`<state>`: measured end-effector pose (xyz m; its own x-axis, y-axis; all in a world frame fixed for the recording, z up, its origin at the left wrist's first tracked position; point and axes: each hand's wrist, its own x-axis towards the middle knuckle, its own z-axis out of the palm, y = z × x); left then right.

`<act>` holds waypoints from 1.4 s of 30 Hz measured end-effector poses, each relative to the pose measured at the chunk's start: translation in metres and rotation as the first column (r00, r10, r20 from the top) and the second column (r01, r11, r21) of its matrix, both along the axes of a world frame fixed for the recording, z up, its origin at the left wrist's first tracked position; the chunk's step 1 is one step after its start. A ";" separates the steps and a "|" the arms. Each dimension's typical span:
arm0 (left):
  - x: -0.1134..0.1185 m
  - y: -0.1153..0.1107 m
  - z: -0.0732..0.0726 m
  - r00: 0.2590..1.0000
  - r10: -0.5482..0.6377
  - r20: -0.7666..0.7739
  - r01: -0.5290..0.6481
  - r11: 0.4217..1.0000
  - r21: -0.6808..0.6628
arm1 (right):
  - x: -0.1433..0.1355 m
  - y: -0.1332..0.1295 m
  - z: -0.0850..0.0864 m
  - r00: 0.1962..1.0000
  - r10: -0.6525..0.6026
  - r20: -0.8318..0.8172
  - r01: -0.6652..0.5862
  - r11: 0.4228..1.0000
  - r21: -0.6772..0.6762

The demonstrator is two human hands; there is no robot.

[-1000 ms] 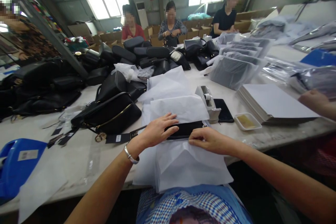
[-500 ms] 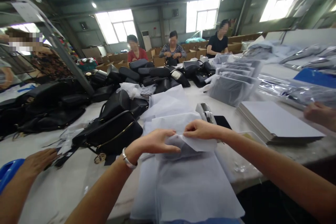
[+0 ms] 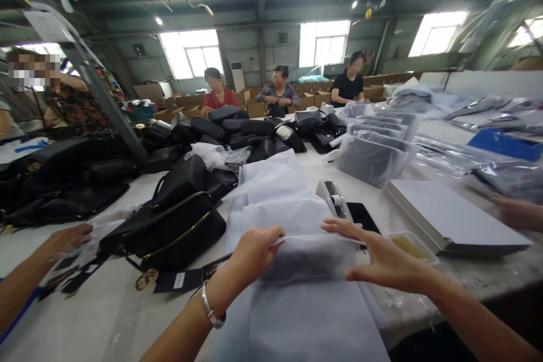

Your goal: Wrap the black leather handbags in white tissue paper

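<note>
A dark flat item wrapped in thin white tissue paper (image 3: 309, 257) lies low in the frame's centre, on a stack of tissue sheets (image 3: 271, 198). The left hand (image 3: 254, 251) pinches the wrap's upper edge; the right hand (image 3: 379, 260) lies spread, fingers open, on its right end. A white tape dispenser (image 3: 335, 198) stands just behind. A black leather handbag (image 3: 173, 229) sits left of centre.

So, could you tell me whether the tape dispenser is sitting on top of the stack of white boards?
No, the tape dispenser stands on the table left of the stack of white boards, beside the tissue paper.
</note>
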<state>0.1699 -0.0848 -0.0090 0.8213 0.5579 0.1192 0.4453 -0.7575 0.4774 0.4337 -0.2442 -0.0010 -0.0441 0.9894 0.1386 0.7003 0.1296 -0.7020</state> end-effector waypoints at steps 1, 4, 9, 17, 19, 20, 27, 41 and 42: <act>0.000 0.000 -0.001 1.000 0.000 -0.001 0.000 1.000 0.001 | 0.001 0.001 -0.008 0.998 -0.067 0.010 0.067 0.998 0.021; -0.001 0.001 -0.004 1.000 0.003 -0.016 -0.003 1.000 0.007 | -0.002 0.010 -0.031 0.970 -0.241 0.000 0.239 0.959 0.150; -0.004 0.000 -0.006 1.000 0.001 -0.016 -0.001 1.000 0.004 | -0.012 0.022 -0.062 0.962 -0.271 -0.034 0.260 0.870 0.418; -0.006 0.002 -0.008 0.998 0.033 -0.051 -0.031 0.999 0.037 | -0.022 0.025 -0.083 0.948 -0.316 -0.036 0.301 0.856 0.420; -0.007 0.003 -0.008 0.998 0.061 0.004 -0.061 0.998 0.017 | -0.023 0.026 -0.085 0.934 -0.356 -0.027 0.338 0.856 0.392; -0.008 0.005 -0.008 0.996 0.073 0.049 -0.072 0.997 -0.014 | -0.022 0.026 -0.087 0.922 -0.387 -0.016 0.364 0.851 0.378; -0.030 0.008 -0.020 0.947 0.110 0.302 0.004 0.936 -0.353 | -0.022 0.028 -0.096 0.876 -0.481 0.003 0.447 0.816 0.367; -0.036 0.003 -0.065 0.848 0.365 0.385 -0.320 0.931 -0.178 | -0.018 0.030 -0.111 0.812 -0.583 0.022 0.504 0.720 0.477; -0.034 0.003 -0.068 0.837 0.386 0.387 -0.351 0.922 -0.161 | -0.019 0.031 -0.110 0.802 -0.598 0.017 0.521 0.712 0.470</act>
